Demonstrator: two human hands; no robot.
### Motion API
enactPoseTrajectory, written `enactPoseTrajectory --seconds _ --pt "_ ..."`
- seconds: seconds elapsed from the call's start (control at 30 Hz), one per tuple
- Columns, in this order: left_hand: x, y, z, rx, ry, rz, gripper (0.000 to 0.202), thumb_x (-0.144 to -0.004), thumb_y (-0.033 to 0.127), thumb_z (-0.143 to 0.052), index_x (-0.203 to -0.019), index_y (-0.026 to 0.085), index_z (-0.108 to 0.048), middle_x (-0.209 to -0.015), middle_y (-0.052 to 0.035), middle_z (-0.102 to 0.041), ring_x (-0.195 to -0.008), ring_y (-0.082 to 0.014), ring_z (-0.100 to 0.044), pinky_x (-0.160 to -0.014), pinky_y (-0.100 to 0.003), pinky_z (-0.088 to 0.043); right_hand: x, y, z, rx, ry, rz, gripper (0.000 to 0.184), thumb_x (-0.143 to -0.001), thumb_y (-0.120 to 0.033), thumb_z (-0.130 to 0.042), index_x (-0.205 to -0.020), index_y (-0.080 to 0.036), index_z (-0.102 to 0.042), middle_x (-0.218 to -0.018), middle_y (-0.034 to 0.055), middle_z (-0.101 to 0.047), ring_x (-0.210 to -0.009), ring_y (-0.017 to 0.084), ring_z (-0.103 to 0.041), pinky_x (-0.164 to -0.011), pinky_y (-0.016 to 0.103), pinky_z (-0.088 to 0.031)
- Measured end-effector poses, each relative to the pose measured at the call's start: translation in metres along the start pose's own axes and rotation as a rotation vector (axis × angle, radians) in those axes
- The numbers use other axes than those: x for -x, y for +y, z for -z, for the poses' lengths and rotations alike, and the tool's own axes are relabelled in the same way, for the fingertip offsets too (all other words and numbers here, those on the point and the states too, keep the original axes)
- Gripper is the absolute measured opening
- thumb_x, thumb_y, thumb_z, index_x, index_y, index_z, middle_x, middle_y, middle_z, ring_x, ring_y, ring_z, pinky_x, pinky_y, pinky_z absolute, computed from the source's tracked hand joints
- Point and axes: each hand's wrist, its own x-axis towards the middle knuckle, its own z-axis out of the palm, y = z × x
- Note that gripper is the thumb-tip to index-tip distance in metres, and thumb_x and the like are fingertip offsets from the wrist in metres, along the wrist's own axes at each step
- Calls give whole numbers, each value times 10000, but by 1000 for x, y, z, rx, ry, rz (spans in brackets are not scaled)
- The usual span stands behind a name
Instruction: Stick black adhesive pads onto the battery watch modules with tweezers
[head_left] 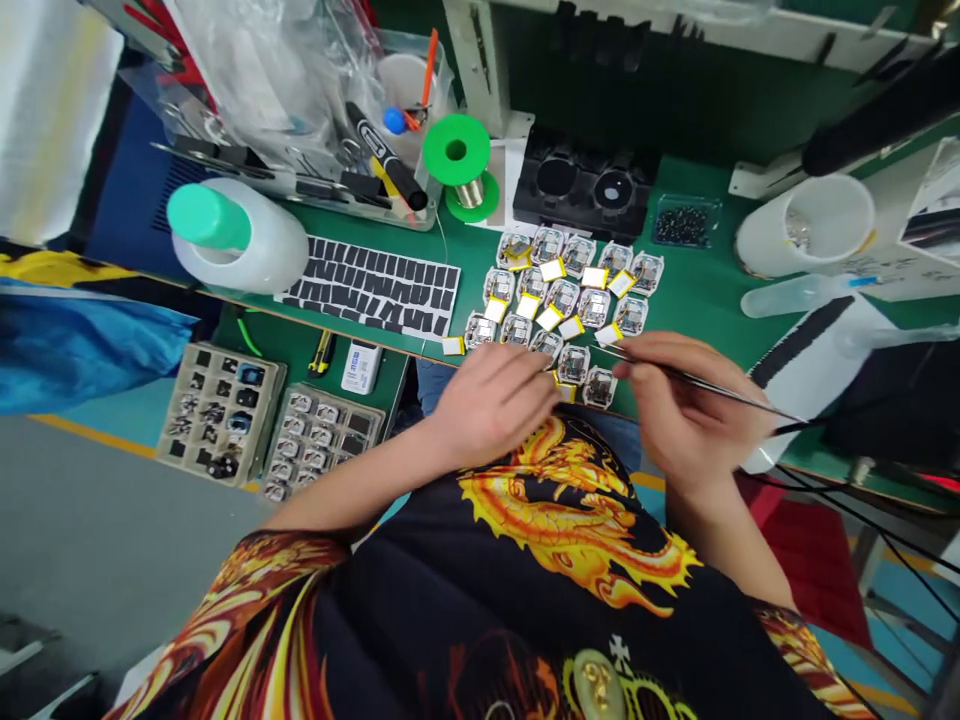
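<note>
Several small clear-cased electronic modules [562,297] lie in loose rows on a green work mat [697,190], with small white-and-yellow flat pieces [553,269] scattered among them. My left hand [491,405] rests at the near edge of the group, its fingertips over a module and a yellow-edged piece. Whether those fingers grip anything is hidden. My right hand [690,405] holds long, thin metal tweezers [694,382], whose tips reach a white-and-yellow piece [608,334] without clearly gripping it.
Behind the modules stand a green solder spool [457,165], a black fixture [581,190] and a small tray of black screws [684,222]. A sheet of black pads [367,287] and a green-capped bottle [232,240] lie left. Two parts trays [319,435] sit lower left.
</note>
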Motion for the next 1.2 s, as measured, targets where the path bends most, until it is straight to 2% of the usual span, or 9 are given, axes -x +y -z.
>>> enactPoseTrajectory --seconds 0.1,0.2,0.37,0.47,0.67,0.83,0.97,1.2 --pt "26 -21 14 -80 20 168 248 -1024 192 -771 -1270 176 -741 -1286 -114 -839 -1167 -287 -746 -986 -463 -602 -26 -1 -46 -15 -100 15 123 -1043 -255 -773 -1126 -315 -841 -1077 24 -873 -1015 233 -837 -950 445 -709" --pt "40 -33 16 -106 10 216 280 -1028 169 -746 -1304 214 -751 -1334 -100 -838 -1235 -302 -744 -1019 -489 -581 -42 1 -80 -25 -206 48 117 -1054 -249 -743 -1106 -297 -837 -1060 17 -876 -989 213 -839 -919 407 -706" --pt "47 -37 8 -104 -24 241 280 -1062 156 -691 -1328 207 -763 -1387 -93 -825 -1327 -309 -711 -1094 -515 -535 -50 9 -109 31 -296 110 131 -1064 -230 -703 -1096 -269 -824 -1040 24 -872 -954 197 -833 -878 371 -693" --pt "48 -38 5 -94 -4 261 275 -1066 153 -685 -1323 204 -769 -1399 -85 -824 -1374 -314 -694 -1133 -526 -518 -51 12 -114 48 -326 119 128 -1056 -207 -712 -1096 -262 -820 -1045 30 -873 -965 197 -836 -901 372 -686" --pt "50 -42 7 -80 38 236 178 -1058 165 -702 -1209 173 -795 -1364 -87 -837 -1335 -312 -720 -1153 -522 -537 -52 12 -114 79 -332 178 139 -1056 -206 -717 -1127 -278 -812 -1071 27 -876 -987 210 -839 -906 399 -687" --pt "51 -45 7 -52 29 242 214 -1061 154 -687 -1232 203 -806 -1372 -84 -835 -1344 -305 -721 -1144 -533 -553 -50 10 -114 88 -369 155 147 -1065 -228 -706 -1146 -297 -807 -1101 18 -875 -990 213 -842 -914 424 -699" --pt "51 -45 6 -39 48 239 204 -1061 149 -685 -1225 176 -804 -1374 -101 -832 -1343 -317 -722 -1130 -539 -564 -49 11 -114 96 -366 197 175 -1054 -205 -720 -1171 -304 -804 -1113 17 -874 -1004 211 -846 -921 418 -705" --pt "52 -44 5 -28 34 262 224 -1065 156 -681 -1244 207 -806 -1376 -86 -832 -1359 -313 -722 -1145 -549 -570 -49 11 -115 120 -368 226 182 -1053 -193 -721 -1174 -302 -804 -1110 29 -875 -1024 218 -848 -937 421 -702"
